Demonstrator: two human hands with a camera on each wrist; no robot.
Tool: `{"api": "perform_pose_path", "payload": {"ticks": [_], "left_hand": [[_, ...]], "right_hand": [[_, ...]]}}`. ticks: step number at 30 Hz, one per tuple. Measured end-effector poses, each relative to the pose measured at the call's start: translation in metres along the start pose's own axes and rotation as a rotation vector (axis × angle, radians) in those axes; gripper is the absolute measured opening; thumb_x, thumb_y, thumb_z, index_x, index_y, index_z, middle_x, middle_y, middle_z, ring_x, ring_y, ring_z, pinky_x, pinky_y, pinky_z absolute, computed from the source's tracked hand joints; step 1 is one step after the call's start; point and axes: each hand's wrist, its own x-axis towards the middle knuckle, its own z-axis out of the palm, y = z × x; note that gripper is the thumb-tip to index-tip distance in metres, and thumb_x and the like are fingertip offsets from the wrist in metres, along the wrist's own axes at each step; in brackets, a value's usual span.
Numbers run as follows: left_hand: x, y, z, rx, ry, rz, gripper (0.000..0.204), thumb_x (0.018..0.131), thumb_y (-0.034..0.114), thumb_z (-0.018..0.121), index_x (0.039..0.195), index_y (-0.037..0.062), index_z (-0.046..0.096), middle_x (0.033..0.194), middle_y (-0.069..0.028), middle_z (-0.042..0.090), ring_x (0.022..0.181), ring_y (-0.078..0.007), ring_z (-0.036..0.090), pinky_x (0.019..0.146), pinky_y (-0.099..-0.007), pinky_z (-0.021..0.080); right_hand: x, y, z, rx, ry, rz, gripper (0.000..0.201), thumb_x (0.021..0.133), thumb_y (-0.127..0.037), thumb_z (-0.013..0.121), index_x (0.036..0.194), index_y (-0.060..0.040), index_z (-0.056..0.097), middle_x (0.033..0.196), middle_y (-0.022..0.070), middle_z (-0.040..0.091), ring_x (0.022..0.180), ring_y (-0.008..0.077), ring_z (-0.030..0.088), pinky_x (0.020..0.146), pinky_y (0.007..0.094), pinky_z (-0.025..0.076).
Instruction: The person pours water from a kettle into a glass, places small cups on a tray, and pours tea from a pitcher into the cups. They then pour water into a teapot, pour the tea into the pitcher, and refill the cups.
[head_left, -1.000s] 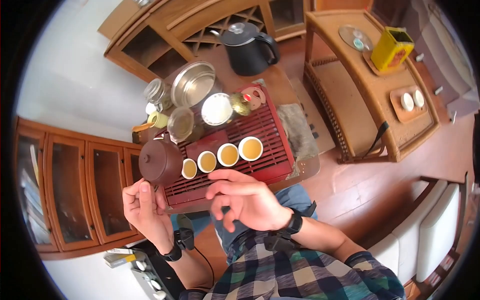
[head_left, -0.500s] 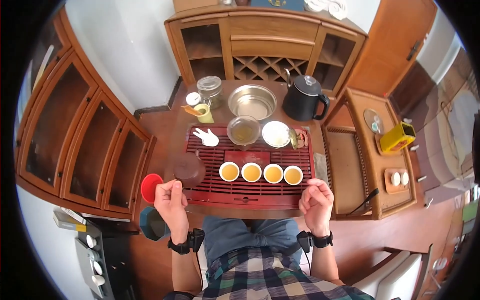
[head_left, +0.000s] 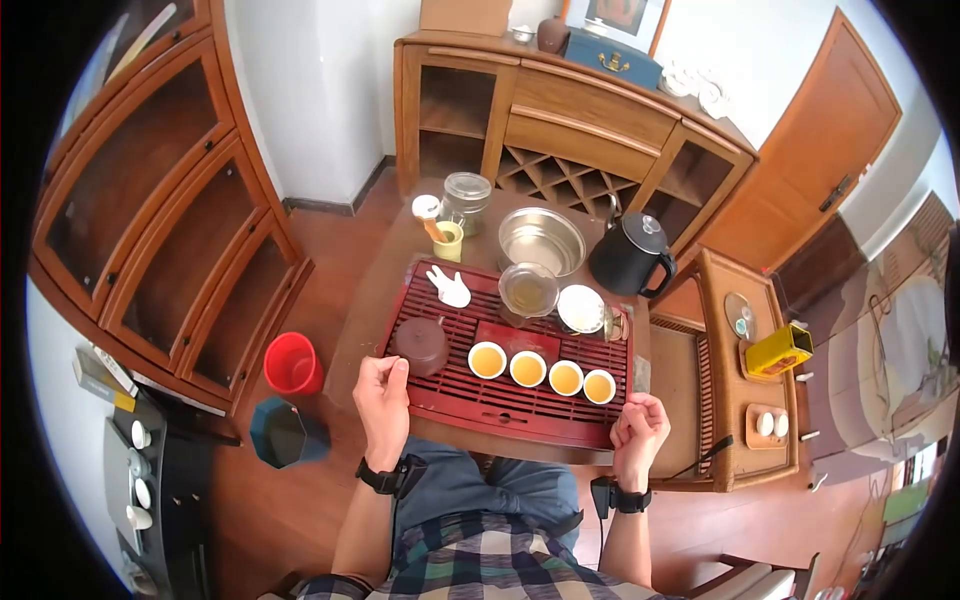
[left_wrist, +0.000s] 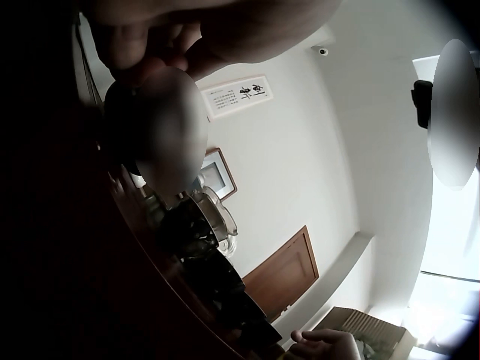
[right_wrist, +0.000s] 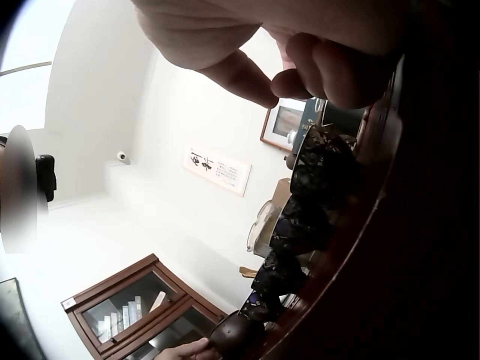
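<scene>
My left hand (head_left: 382,408) pinches the handle side of a brown clay teapot (head_left: 420,342), which sits at the left of a red slatted tea tray (head_left: 465,412). In the right wrist view, the left fingers also meet the teapot (right_wrist: 236,334). A row of several small cups (head_left: 487,360) of amber tea, dark and patterned outside, crosses the tray. By the tray's front right corner is my right hand (head_left: 638,435), fingers loosely curled, nothing visible in them. Behind the cups stand a glass pitcher (head_left: 528,288) and a white bowl (head_left: 580,308).
A white hand-shaped piece (head_left: 450,289) lies on the tray's back left. Beyond it are a lidded glass jar (head_left: 467,200), a steel basin (head_left: 542,240) and a black kettle (head_left: 630,250). Left on the floor stands a red bucket (head_left: 293,363); a wicker cart (head_left: 715,400) adjoins the right side.
The teapot, earlier held up off the tray, now sits on its left side, my left hand still at it. My right hand has moved from in front of the cups to the tray's right corner.
</scene>
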Motion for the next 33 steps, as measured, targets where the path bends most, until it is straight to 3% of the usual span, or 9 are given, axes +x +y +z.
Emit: {"api": "perform_pose_path", "payload": {"ticks": [7, 10, 20, 22, 29, 31, 33], "left_hand": [[-0.002, 0.002, 0.009, 0.057, 0.021, -0.040, 0.011, 0.101, 0.008, 0.066, 0.101, -0.0018, 0.061, 0.076, -0.0043, 0.066, 0.059, -0.0056, 0.054, 0.052, -0.0252, 0.044], [-0.003, 0.002, 0.015, 0.165, -0.006, 0.013, 0.009, 0.100, 0.004, 0.064, 0.100, -0.0016, 0.058, 0.073, -0.0059, 0.066, 0.053, -0.0057, 0.053, 0.045, -0.0241, 0.042], [-0.002, 0.001, 0.009, 0.234, -0.023, 0.046, 0.008, 0.100, 0.006, 0.066, 0.099, 0.0001, 0.060, 0.076, -0.0057, 0.069, 0.052, -0.0030, 0.049, 0.044, -0.0218, 0.036], [-0.001, 0.007, 0.006, 0.225, -0.036, -0.045, 0.010, 0.098, 0.003, 0.068, 0.098, -0.0039, 0.060, 0.079, -0.0098, 0.072, 0.071, -0.0118, 0.070, 0.064, -0.0263, 0.053], [-0.001, 0.008, 0.007, 0.228, -0.069, -0.031, 0.011, 0.098, 0.005, 0.068, 0.099, -0.0026, 0.061, 0.078, -0.0078, 0.071, 0.061, -0.0087, 0.063, 0.053, -0.0240, 0.047], [-0.001, 0.013, 0.009, 0.183, -0.084, -0.041, 0.009, 0.101, 0.005, 0.065, 0.101, -0.0008, 0.058, 0.079, -0.0078, 0.068, 0.050, -0.0042, 0.048, 0.045, -0.0217, 0.038], [0.001, 0.014, 0.010, 0.192, -0.109, -0.033, 0.009, 0.100, 0.005, 0.065, 0.101, -0.0009, 0.058, 0.079, -0.0071, 0.068, 0.050, -0.0045, 0.049, 0.045, -0.0217, 0.038]], "right_hand": [[0.000, 0.007, 0.001, -0.092, 0.031, -0.033, 0.011, 0.092, 0.002, 0.061, 0.102, -0.0023, 0.061, 0.062, -0.0041, 0.046, 0.044, 0.0031, 0.028, 0.039, 0.0220, 0.021], [-0.001, 0.006, 0.004, -0.088, 0.059, -0.029, 0.010, 0.092, 0.002, 0.061, 0.102, -0.0023, 0.061, 0.062, -0.0042, 0.046, 0.044, 0.0028, 0.028, 0.039, 0.0218, 0.021], [0.000, 0.012, -0.002, -0.054, 0.068, -0.028, 0.012, 0.092, 0.004, 0.062, 0.103, -0.0010, 0.062, 0.066, -0.0053, 0.050, 0.045, 0.0019, 0.032, 0.038, 0.0211, 0.022], [-0.001, 0.011, -0.002, -0.054, 0.072, -0.025, 0.013, 0.092, 0.004, 0.062, 0.103, -0.0008, 0.062, 0.067, -0.0053, 0.050, 0.045, 0.0017, 0.032, 0.038, 0.0210, 0.023], [-0.001, 0.013, -0.002, -0.087, 0.089, -0.023, 0.013, 0.091, 0.003, 0.063, 0.104, -0.0007, 0.062, 0.070, -0.0052, 0.052, 0.046, 0.0011, 0.034, 0.039, 0.0204, 0.024], [-0.002, 0.013, -0.004, -0.082, 0.093, -0.022, 0.013, 0.092, 0.003, 0.063, 0.104, -0.0008, 0.062, 0.070, -0.0052, 0.052, 0.046, 0.0011, 0.034, 0.039, 0.0203, 0.025], [-0.002, 0.014, -0.005, -0.099, 0.075, -0.024, 0.013, 0.092, 0.003, 0.062, 0.104, -0.0012, 0.062, 0.070, -0.0054, 0.052, 0.046, 0.0009, 0.034, 0.040, 0.0203, 0.025]]}}
